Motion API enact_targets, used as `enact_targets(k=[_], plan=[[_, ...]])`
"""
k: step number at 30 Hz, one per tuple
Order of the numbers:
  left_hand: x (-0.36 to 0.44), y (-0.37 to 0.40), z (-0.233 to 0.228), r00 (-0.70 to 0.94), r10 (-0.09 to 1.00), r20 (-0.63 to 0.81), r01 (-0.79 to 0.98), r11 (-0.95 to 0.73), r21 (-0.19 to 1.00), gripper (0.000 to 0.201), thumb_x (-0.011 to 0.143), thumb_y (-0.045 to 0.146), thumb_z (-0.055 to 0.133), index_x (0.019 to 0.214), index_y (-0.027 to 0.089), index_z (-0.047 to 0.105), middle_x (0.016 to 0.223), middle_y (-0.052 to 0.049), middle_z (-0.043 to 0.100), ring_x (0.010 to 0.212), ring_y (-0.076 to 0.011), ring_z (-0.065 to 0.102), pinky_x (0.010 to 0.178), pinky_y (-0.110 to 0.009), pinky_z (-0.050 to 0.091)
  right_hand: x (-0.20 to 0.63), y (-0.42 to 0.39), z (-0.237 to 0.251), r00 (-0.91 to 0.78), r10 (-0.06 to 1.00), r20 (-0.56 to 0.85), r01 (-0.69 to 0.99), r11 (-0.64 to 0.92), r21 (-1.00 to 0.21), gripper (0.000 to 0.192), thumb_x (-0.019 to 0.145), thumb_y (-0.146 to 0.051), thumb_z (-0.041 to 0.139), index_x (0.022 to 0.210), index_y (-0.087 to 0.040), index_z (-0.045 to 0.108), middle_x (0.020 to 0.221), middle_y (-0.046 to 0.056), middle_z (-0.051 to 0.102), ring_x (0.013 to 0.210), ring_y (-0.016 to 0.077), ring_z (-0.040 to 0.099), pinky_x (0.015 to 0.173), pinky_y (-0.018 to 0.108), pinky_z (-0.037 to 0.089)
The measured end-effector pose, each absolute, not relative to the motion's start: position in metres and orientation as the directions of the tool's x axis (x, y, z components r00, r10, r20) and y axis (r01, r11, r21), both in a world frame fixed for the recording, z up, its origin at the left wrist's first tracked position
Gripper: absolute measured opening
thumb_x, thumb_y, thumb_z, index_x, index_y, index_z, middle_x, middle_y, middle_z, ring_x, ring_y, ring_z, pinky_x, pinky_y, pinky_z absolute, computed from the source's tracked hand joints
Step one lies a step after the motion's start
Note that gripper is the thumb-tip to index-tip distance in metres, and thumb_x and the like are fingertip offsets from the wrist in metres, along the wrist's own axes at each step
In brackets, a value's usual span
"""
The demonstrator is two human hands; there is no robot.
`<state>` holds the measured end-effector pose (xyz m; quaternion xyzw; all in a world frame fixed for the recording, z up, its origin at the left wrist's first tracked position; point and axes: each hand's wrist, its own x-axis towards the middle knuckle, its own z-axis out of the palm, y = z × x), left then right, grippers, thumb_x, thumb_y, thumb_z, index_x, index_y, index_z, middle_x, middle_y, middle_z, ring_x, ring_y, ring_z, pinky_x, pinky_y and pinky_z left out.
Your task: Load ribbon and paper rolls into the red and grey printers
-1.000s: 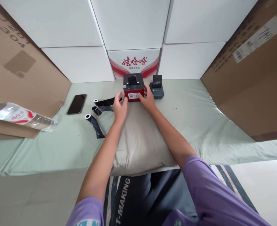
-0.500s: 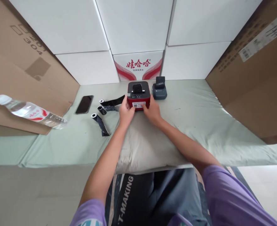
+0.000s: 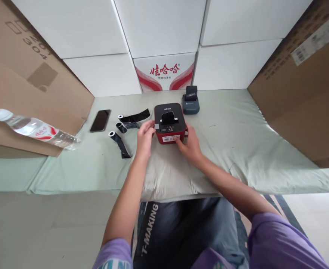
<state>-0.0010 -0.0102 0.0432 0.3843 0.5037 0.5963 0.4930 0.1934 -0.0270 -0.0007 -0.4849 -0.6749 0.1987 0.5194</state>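
A red label printer (image 3: 170, 132) with a black top sits on the pale green cloth in front of me, black tape sticking up from its slot. My right hand (image 3: 191, 145) grips its right side, thumb on the front by a white sticker. Beside the left front corner is my left hand (image 3: 144, 140), its fingers loosely bent and apart; whether a fingertip touches the printer I cannot tell. A smaller dark grey printer (image 3: 191, 106), also with black tape standing out of it, is just behind to the right.
Several black tape rolls (image 3: 121, 127), partly unwound, lie left of the printer, with a phone (image 3: 100, 120) farther left. A water bottle (image 3: 38, 129) is at the far left by a cardboard box (image 3: 41, 97). Another carton (image 3: 307, 101) stands right; white boxes (image 3: 167, 71) line the back.
The red printer has come nearer to me and slightly right, its top now tilted more into view. My left hand has loosened from its side; my right hand stays on it.
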Motion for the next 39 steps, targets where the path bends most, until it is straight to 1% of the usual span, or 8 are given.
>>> enact_targets(k=[2,5,8,11,19,31,36,39], plan=[[0.000,0.011,0.044,-0.121,0.991,-0.056,-0.238,0.026,0.971,0.060,0.073,0.022,0.069,0.133,0.027,0.070,0.147,-0.002,0.068,0.148,-0.0316,0.053,0.125,-0.048,0.043,0.195,-0.026,-0.002,0.014,0.862,0.506,0.437,0.450,-0.779,0.070,0.094,-0.063,0.067,0.149,-0.025,0.046,0.139,0.018,0.061,0.129,0.0362,0.061,0.104,0.060,0.057],[0.003,0.031,0.037,0.038,0.999,0.013,-0.322,0.000,0.947,0.082,0.069,0.022,0.070,0.150,0.030,0.059,0.156,0.001,0.061,0.154,-0.0300,0.046,0.128,-0.044,0.038,0.195,-0.025,-0.004,0.020,0.867,0.498,0.405,0.448,-0.797,0.070,0.094,-0.063,0.066,0.149,-0.025,0.045,0.139,0.019,0.059,0.128,0.0359,0.061,0.100,0.059,0.060],[0.003,0.036,0.025,0.103,0.992,0.067,-0.415,-0.018,0.909,0.089,0.072,0.028,0.071,0.158,0.033,0.050,0.165,0.002,0.051,0.157,-0.0294,0.042,0.129,-0.042,0.036,0.195,-0.025,-0.004,0.035,0.875,0.484,0.375,0.437,-0.818,0.070,0.094,-0.063,0.068,0.148,-0.024,0.046,0.138,0.019,0.058,0.125,0.0352,0.062,0.096,0.056,0.062],[0.001,0.034,0.016,0.112,0.990,0.086,-0.441,-0.028,0.897,0.091,0.073,0.030,0.071,0.160,0.032,0.048,0.167,0.000,0.048,0.156,-0.0299,0.043,0.129,-0.044,0.036,0.195,-0.025,-0.003,0.042,0.881,0.472,0.371,0.425,-0.826,0.070,0.093,-0.062,0.069,0.147,-0.024,0.047,0.137,0.019,0.059,0.126,0.0351,0.063,0.097,0.057,0.062],[0.002,0.034,0.015,0.076,0.992,0.099,-0.430,-0.057,0.901,0.084,0.072,0.030,0.070,0.155,0.032,0.054,0.160,-0.001,0.058,0.158,-0.0268,0.041,0.129,-0.042,0.038,0.195,-0.026,-0.002,0.055,0.892,0.449,0.355,0.403,-0.844,0.070,0.091,-0.063,0.070,0.145,-0.026,0.048,0.136,0.018,0.059,0.125,0.0363,0.064,0.096,0.060,0.062],[0.002,0.032,0.014,0.070,0.995,0.077,-0.483,-0.034,0.875,0.088,0.068,0.030,0.066,0.155,0.029,0.054,0.163,-0.001,0.054,0.154,-0.0298,0.047,0.123,-0.041,0.043,0.195,-0.026,-0.001,0.065,0.892,0.447,0.347,0.400,-0.849,0.070,0.090,-0.060,0.073,0.144,-0.022,0.048,0.137,0.020,0.059,0.124,0.0353,0.065,0.096,0.057,0.062],[0.004,0.033,0.015,0.043,0.998,0.042,-0.501,-0.015,0.866,0.088,0.066,0.029,0.065,0.153,0.029,0.056,0.158,0.000,0.060,0.149,-0.0273,0.053,0.117,-0.036,0.048,0.195,-0.025,-0.001,0.061,0.898,0.435,0.342,0.391,-0.854,0.068,0.090,-0.058,0.073,0.143,-0.024,0.048,0.138,0.019,0.059,0.125,0.0355,0.064,0.095,0.057,0.062],[0.004,0.034,0.014,0.019,0.999,0.030,-0.504,-0.016,0.864,0.086,0.066,0.028,0.064,0.152,0.029,0.058,0.152,0.000,0.065,0.144,-0.0268,0.057,0.114,-0.036,0.050,0.196,-0.025,-0.002,0.065,0.899,0.433,0.346,0.387,-0.855,0.069,0.090,-0.058,0.073,0.143,-0.024,0.048,0.138,0.019,0.058,0.124,0.0352,0.064,0.096,0.058,0.062]])
